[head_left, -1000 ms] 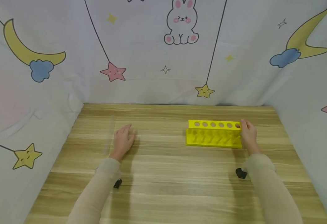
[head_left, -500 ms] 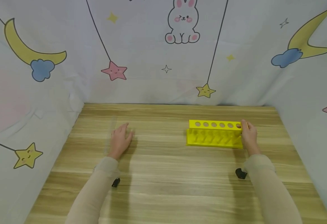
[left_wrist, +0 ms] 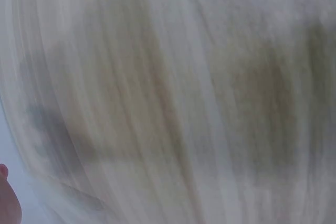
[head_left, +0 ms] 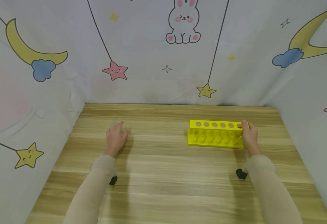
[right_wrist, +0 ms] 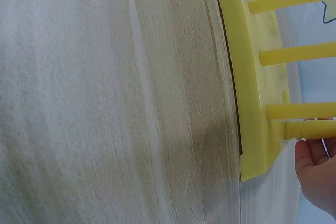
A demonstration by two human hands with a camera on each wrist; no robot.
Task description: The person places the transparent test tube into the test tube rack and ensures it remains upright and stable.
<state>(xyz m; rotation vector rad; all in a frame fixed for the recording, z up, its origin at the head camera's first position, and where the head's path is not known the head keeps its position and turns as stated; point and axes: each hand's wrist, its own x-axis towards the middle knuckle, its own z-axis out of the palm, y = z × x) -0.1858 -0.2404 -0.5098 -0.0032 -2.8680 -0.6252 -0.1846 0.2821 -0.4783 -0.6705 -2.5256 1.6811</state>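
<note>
A yellow test tube rack (head_left: 215, 141) stands on the right half of the table, with a row of round holes along its top and pegs rising from its base. My right hand (head_left: 249, 137) grips the rack's right end; in the right wrist view, the fingers (right_wrist: 310, 156) are at its end post. On the left, my left hand (head_left: 115, 138) is over the table with its fingers loosely extended, holding nothing visible. A faint clear, long narrow thing (head_left: 114, 118) shows just past its fingers and is mostly hidden under the hand. In the left wrist view only a fingertip (left_wrist: 8, 198) shows.
The wood-grain table (head_left: 158, 174) ends at a white cloth (head_left: 146, 87) printed with stars, moons and a rabbit, which hangs behind and on both sides. Small black wrist devices hang under both sleeves, such as the right device (head_left: 241, 174).
My left hand has moved left, over the clear narrow thing, which is now mostly covered. My right hand and the rack have stayed in place.
</note>
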